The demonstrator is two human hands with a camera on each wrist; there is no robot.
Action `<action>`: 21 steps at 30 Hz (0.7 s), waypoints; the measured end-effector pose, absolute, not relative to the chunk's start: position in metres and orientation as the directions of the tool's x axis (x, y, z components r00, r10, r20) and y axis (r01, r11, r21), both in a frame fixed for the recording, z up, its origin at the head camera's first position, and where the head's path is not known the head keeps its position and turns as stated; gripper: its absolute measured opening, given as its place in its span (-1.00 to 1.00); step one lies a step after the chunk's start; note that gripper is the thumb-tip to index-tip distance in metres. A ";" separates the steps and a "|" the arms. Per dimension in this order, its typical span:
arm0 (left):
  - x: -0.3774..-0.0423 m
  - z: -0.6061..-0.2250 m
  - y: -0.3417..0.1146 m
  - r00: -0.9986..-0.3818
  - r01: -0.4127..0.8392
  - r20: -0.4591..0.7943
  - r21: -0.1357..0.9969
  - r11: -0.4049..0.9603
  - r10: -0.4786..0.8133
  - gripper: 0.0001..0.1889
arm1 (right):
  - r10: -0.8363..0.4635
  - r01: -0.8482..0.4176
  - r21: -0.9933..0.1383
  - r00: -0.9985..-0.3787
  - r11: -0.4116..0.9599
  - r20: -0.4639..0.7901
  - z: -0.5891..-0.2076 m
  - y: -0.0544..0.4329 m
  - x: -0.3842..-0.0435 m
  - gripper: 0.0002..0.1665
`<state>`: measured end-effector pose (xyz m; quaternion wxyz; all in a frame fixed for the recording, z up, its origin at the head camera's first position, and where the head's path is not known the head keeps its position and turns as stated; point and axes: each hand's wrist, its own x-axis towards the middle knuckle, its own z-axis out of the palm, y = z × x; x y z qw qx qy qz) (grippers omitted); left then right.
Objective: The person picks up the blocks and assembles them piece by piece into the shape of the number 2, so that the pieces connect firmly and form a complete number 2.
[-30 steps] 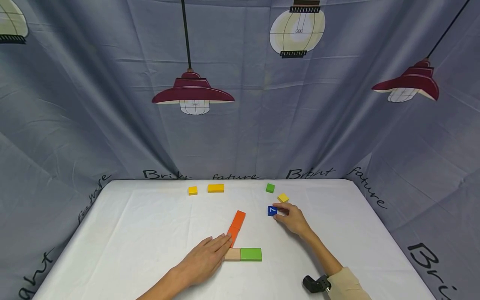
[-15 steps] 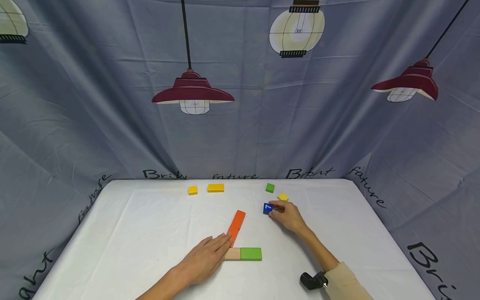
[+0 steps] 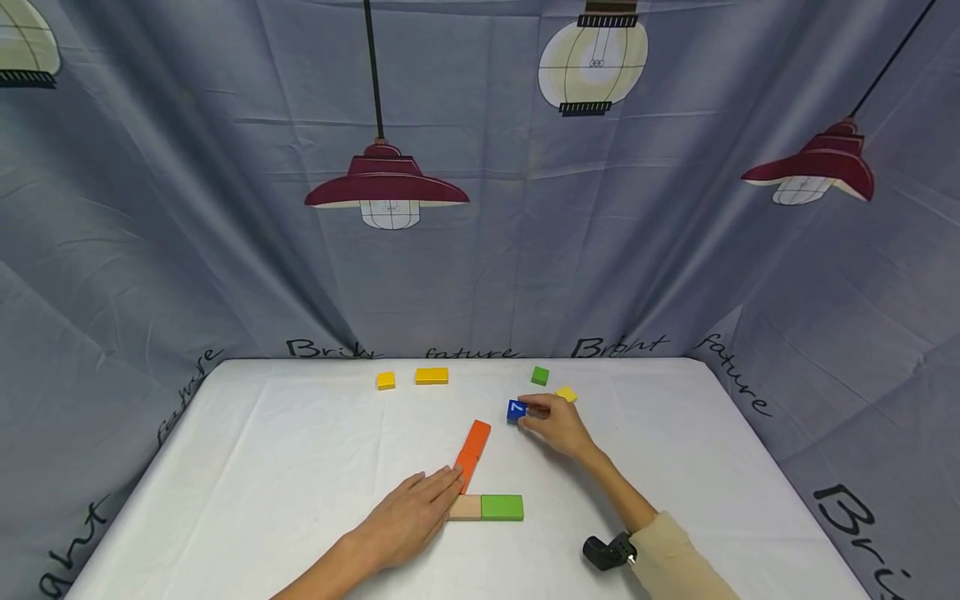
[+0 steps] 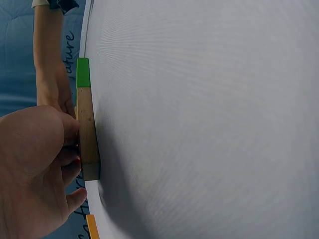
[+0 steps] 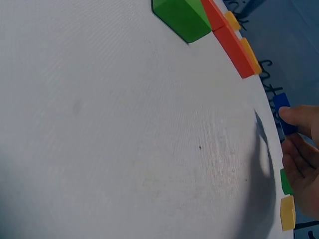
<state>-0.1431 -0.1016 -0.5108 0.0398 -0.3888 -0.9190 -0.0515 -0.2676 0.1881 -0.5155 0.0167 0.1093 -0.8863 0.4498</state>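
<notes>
In the head view my right hand (image 3: 557, 423) pinches a small blue block (image 3: 516, 411) marked with a white 7, between thumb and fingers. The right wrist view shows the blue block (image 5: 281, 102) raised over the cloth, its shadow on the table. My left hand (image 3: 411, 517) rests with straight fingers on the near ends of a plain wooden block (image 3: 466, 507) and an orange block (image 3: 466, 473). Another orange block (image 3: 477, 435) continues that slanted line. A green block (image 3: 502, 508) lies end to end with the wooden one, whose left part is hidden under my hand.
Along the far side of the white table (image 3: 247, 467) lie a yellow cube (image 3: 386, 381), a long yellow block (image 3: 432, 377) and a green cube (image 3: 540, 376). A pale yellow block (image 3: 567, 393) sits just behind the right hand. A grey curtain (image 3: 480, 275) hangs behind.
My right hand has carried the blue block leftward and slightly away from me, toward the far end of the orange line. The left hand has stayed in place.
</notes>
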 end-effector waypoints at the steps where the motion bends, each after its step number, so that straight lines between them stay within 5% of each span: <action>1: -0.143 -0.510 -0.102 -0.696 0.718 0.110 0.066 0.693 0.710 -0.53 | -0.183 -0.216 -0.791 -0.974 0.573 0.134 -0.516 0.187 -0.268 -0.57; 21: -0.144 -0.509 -0.101 -0.703 0.711 0.086 0.076 0.699 0.706 -0.52 | -0.231 -0.259 -0.759 -0.962 0.598 0.146 -0.523 0.162 -0.286 -0.62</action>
